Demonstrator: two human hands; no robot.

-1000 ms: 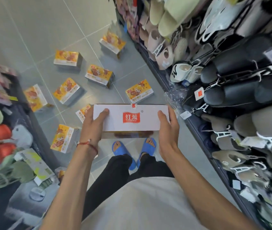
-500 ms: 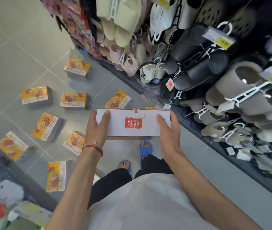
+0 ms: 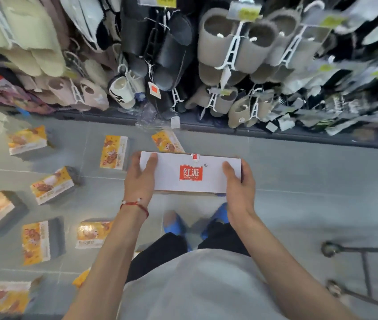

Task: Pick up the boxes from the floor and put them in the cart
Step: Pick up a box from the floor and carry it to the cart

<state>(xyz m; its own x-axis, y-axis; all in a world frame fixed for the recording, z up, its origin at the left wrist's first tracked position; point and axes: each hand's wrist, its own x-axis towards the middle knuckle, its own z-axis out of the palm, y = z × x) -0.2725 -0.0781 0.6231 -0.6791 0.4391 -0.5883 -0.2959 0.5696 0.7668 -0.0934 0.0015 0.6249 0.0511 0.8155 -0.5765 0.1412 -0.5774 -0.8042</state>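
Looking down, the head view shows one white rectangular cardboard box with a red logo (image 3: 190,173), held level above the floor in front of the person's waist. The left hand (image 3: 140,179) grips its left end and the right hand (image 3: 238,183) its right end, each with the thumb laid on the top face and the fingers curled under out of sight.

Eight orange-and-white printed cardboard boxes (image 3: 54,184) lie scattered on the grey tiled floor (image 3: 298,172), to the left of the person. One of them is partly hidden behind the held box's far edge. A ninth orange corner (image 3: 81,277) shows beside the left forearm; the arm covers the rest.

At the lower right edge stands a grey metal wheeled cart frame (image 3: 365,269), well apart from the held box. Only two castors and thin bars are in view.

Two blue sandals (image 3: 174,224) on the person's feet show below the held box. One red string bracelet (image 3: 134,204) circles the left wrist. A hanging display of grey, black, cream and pink slippers (image 3: 229,42) fills the top of the view above a dark shelf base (image 3: 275,132). Blur prevents counting them.
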